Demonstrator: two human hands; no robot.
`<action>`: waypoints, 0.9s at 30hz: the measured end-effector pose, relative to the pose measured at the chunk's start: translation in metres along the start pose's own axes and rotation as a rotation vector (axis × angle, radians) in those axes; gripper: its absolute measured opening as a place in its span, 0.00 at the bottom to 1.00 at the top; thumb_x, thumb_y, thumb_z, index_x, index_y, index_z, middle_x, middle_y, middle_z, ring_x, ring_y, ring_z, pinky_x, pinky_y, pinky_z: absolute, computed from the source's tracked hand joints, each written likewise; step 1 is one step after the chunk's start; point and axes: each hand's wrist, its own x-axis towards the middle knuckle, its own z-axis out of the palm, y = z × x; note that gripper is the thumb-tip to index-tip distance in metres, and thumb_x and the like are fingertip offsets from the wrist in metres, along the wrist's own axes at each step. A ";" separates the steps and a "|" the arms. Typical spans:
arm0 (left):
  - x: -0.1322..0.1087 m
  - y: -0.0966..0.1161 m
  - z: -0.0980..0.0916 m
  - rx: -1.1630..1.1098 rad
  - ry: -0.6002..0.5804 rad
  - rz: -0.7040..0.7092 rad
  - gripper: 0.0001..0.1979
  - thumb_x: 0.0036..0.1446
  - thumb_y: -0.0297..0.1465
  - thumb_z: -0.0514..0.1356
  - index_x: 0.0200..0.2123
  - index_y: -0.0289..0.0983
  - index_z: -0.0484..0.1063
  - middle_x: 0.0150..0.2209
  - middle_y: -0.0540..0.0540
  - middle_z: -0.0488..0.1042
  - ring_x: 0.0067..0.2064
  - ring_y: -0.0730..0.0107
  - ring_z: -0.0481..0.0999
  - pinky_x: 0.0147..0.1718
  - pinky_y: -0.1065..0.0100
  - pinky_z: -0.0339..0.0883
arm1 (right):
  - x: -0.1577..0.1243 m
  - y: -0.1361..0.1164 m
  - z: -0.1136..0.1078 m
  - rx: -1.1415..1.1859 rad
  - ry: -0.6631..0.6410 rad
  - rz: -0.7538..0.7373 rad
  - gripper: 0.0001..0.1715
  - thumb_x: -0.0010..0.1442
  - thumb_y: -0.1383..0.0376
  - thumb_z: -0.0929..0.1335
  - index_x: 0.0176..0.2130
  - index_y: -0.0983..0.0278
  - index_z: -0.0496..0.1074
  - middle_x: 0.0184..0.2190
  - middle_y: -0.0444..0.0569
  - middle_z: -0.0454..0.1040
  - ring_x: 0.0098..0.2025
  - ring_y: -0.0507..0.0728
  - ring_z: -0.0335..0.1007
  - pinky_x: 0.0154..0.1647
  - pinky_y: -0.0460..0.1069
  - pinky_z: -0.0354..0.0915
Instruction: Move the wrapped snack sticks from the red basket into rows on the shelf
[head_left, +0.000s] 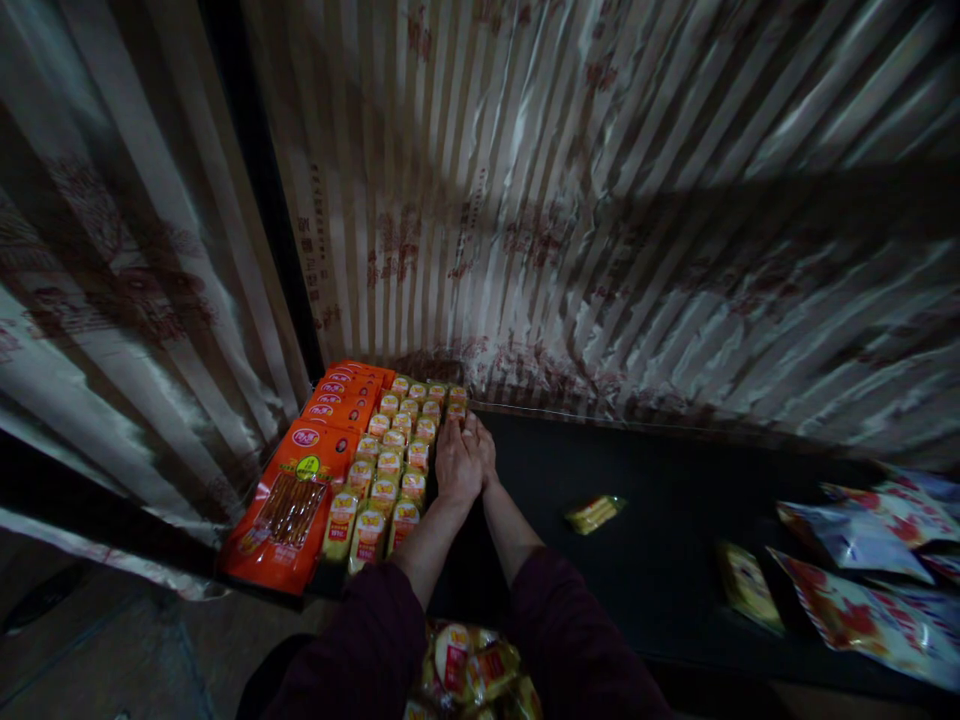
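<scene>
Both my hands reach forward onto a dark shelf (660, 560). My left hand (455, 462) lies flat with fingers stretched out, pressed against the right side of several rows of small yellow snack packets (390, 470). My right hand (484, 450) lies right beside it, fingers straight and touching the left hand. Neither hand holds anything. Left of the yellow packets stands a row of orange snack bags (300, 490). One loose yellow packet (595, 513) lies alone on the shelf to the right of my hands.
Striped patterned paper (600, 220) covers the wall behind the shelf. Several colourful bags (870, 590) and a yellow packet (746, 585) lie at the right. A pile of yellow packets (469, 670) sits below, between my arms.
</scene>
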 end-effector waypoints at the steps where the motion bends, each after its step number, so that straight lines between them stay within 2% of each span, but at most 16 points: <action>1: 0.001 0.002 0.003 0.008 -0.002 -0.009 0.23 0.61 0.34 0.43 0.55 0.34 0.65 0.53 0.35 0.70 0.60 0.57 0.63 0.59 0.54 0.55 | 0.000 -0.002 0.000 0.011 0.004 0.012 0.26 0.62 0.59 0.55 0.48 0.70 0.72 0.49 0.60 0.73 0.53 0.60 0.67 0.57 0.54 0.59; 4: 0.004 0.010 0.006 0.030 -0.008 -0.034 0.23 0.62 0.33 0.41 0.55 0.32 0.65 0.53 0.34 0.70 0.60 0.56 0.63 0.59 0.53 0.54 | 0.001 -0.007 -0.002 0.075 0.015 0.033 0.26 0.62 0.58 0.54 0.46 0.66 0.73 0.46 0.57 0.75 0.51 0.59 0.68 0.56 0.54 0.60; 7: 0.002 0.012 -0.007 0.038 -0.012 -0.028 0.24 0.62 0.34 0.42 0.53 0.29 0.66 0.53 0.33 0.69 0.58 0.58 0.65 0.59 0.58 0.55 | 0.002 -0.012 -0.006 0.130 0.008 0.040 0.27 0.62 0.56 0.54 0.44 0.64 0.74 0.43 0.55 0.76 0.49 0.59 0.70 0.55 0.53 0.61; 11: -0.005 0.009 -0.024 0.075 -0.009 -0.015 0.25 0.61 0.34 0.42 0.54 0.26 0.65 0.55 0.32 0.67 0.59 0.58 0.63 0.60 0.58 0.54 | 0.000 -0.017 -0.013 0.219 0.021 0.135 0.31 0.60 0.52 0.54 0.49 0.68 0.71 0.50 0.58 0.72 0.55 0.61 0.65 0.60 0.56 0.57; 16: -0.011 0.007 -0.020 0.127 0.012 -0.014 0.25 0.61 0.32 0.43 0.54 0.23 0.65 0.56 0.30 0.66 0.60 0.57 0.62 0.61 0.58 0.51 | -0.010 -0.025 -0.021 0.316 0.051 0.303 0.35 0.58 0.50 0.56 0.54 0.70 0.66 0.56 0.61 0.66 0.57 0.61 0.63 0.61 0.55 0.55; 21: -0.024 0.010 -0.021 0.104 0.028 -0.042 0.20 0.60 0.30 0.44 0.50 0.30 0.68 0.53 0.34 0.69 0.58 0.60 0.65 0.59 0.58 0.55 | -0.027 -0.030 -0.027 0.325 0.091 0.316 0.33 0.59 0.49 0.55 0.52 0.69 0.67 0.52 0.60 0.70 0.54 0.60 0.66 0.59 0.56 0.57; 27: -0.042 0.020 -0.030 0.120 0.001 -0.082 0.18 0.61 0.34 0.46 0.44 0.31 0.71 0.45 0.36 0.74 0.51 0.60 0.71 0.53 0.61 0.62 | -0.047 -0.033 -0.035 0.354 0.085 0.341 0.29 0.59 0.49 0.56 0.45 0.64 0.71 0.47 0.56 0.74 0.50 0.59 0.69 0.57 0.57 0.60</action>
